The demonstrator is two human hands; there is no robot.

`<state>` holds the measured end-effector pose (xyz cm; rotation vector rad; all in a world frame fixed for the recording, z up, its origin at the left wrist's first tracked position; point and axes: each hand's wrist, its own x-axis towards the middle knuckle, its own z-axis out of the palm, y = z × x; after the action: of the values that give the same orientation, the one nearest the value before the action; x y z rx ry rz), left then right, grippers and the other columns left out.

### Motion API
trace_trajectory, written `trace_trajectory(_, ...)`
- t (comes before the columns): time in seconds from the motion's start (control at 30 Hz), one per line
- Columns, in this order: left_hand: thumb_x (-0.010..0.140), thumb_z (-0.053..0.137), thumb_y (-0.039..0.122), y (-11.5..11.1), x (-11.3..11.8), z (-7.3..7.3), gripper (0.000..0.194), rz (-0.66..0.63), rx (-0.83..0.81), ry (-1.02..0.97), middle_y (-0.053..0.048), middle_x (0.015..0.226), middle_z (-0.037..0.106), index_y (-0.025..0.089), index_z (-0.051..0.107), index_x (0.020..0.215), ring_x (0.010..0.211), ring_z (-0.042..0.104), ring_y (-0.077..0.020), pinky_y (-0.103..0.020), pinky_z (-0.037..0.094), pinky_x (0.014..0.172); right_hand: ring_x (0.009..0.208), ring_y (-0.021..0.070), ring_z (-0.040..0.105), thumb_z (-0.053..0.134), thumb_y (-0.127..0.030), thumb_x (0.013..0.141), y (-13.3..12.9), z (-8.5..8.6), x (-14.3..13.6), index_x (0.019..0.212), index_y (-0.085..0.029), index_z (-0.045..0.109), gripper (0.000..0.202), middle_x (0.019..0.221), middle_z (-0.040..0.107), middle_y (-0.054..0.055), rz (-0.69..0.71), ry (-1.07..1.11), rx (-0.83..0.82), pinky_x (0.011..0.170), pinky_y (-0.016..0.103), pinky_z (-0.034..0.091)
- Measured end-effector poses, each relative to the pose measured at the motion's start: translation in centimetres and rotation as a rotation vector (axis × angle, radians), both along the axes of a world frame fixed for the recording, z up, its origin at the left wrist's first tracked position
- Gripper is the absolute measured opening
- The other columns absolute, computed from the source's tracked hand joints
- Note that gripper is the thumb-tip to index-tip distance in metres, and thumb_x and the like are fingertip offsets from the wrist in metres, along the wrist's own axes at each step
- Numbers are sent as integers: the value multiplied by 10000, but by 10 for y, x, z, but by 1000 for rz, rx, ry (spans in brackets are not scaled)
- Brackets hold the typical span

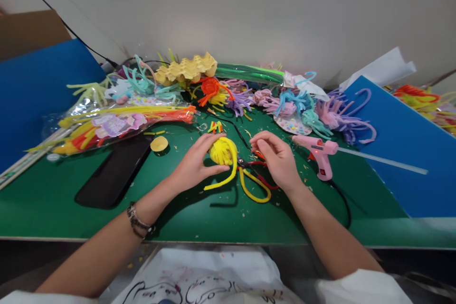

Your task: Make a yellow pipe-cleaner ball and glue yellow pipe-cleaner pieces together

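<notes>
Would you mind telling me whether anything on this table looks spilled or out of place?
Yes, mildly: short yellow and orange pieces lie loose on the green table beyond the yellow bundle in the left hand, looking like litter. The egg-carton piece sits at a slant among the fuzzy bundles at the back.

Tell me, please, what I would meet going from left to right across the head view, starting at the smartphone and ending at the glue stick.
Black smartphone, small round yellow piece, left hand, yellow pipe-cleaner bundle, right hand, pink glue gun, translucent glue stick.
</notes>
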<state>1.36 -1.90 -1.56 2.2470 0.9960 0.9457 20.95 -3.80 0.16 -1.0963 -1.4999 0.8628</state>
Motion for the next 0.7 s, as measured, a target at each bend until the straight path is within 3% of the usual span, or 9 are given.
trace_trajectory(0.1,706,616,364,1,1,-1,514,8,-30,-25,-108,1107,481,156,447,1144,1052,475,-224,-351,418,864,598,88,508,520,-292,763,1,3,0,724,-194,612,140,649,530,-15,-44,-15,-58,566,220,437)
trace_trajectory(0.27,698,621,351,1,1,-1,490,19,-32,-37,-97,1078,474,162,463,1121,1028,485,-214,-331,450,814,646,104,545,591,-216,678,1,1,-5,693,-189,652,68,700,600,1,-8,-38,-84,567,225,450)
trace_trajectory(0.5,746,580,346,0,0,-2,518,13,120,84,-109,1151,442,186,393,1202,1104,441,-231,-391,373,946,531,95,529,664,-239,596,0,1,-8,561,-171,591,105,572,597,-16,-48,-20,-145,497,217,436)
trace_trajectory(0.6,746,583,339,1,0,-4,523,15,220,149,-120,1175,440,181,388,1205,1122,429,-237,-389,373,950,471,82,494,628,-270,642,-2,2,-9,566,-167,588,134,503,550,-31,-30,-45,-185,466,209,415)
trace_trajectory(0.7,754,574,338,1,-1,-6,521,22,363,208,-133,1170,464,163,386,1207,1092,452,-241,-384,399,918,474,75,493,500,-320,754,-4,2,-10,659,-159,612,218,561,556,-16,41,-81,-214,470,205,407)
